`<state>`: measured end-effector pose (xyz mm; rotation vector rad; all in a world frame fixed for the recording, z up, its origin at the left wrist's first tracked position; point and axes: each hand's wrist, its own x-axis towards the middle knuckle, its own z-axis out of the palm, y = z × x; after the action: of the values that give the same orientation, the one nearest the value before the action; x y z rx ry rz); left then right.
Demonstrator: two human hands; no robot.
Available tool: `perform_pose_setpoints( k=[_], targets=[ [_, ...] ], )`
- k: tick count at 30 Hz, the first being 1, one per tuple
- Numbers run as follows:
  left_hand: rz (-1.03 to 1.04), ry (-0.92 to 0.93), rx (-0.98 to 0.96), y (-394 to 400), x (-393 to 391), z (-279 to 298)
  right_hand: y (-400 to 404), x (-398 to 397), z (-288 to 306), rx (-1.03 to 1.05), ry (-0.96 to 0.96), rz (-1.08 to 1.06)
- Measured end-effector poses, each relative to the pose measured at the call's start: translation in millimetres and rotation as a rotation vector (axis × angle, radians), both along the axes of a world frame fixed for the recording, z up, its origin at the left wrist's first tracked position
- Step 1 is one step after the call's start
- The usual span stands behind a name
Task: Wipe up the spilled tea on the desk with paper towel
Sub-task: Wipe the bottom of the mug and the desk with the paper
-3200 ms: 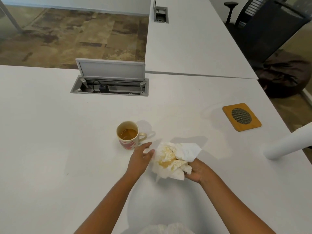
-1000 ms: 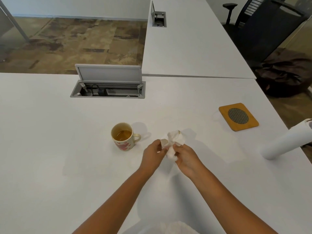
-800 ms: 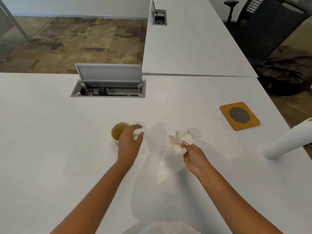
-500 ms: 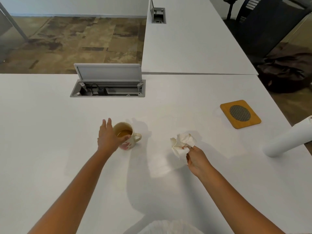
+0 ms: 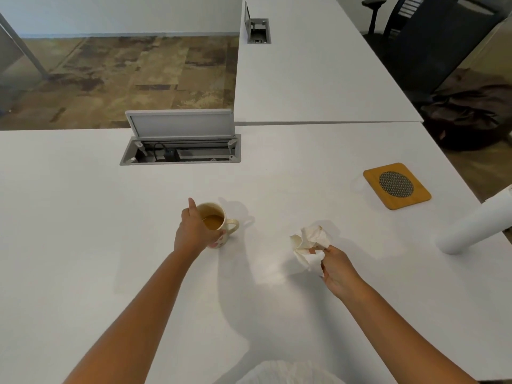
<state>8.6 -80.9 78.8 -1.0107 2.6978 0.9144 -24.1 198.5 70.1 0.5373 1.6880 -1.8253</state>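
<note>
The left hand (image 5: 194, 231) wraps the mug (image 5: 214, 221), hiding its near side; tea shows inside. At four o'clock from the mug, the right hand (image 5: 336, 266) pinches the crumpled, stained paper towel (image 5: 309, 243) above the desk (image 5: 83, 231). The paper roll (image 5: 473, 225) at three o'clock is cut off.
</note>
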Motion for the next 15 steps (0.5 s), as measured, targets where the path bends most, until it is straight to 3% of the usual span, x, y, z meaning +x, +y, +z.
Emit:
perform_pose_setpoints(
  k=[10,15],
  targets=[
    [0.003,0.210,0.080,6,4,64,0,-6,6,-0.007,-0.004,-0.090],
    [-0.025,0.328,0.097,29,9,102,-27,-1,15,0.178,0.077,-0.067]
  ],
)
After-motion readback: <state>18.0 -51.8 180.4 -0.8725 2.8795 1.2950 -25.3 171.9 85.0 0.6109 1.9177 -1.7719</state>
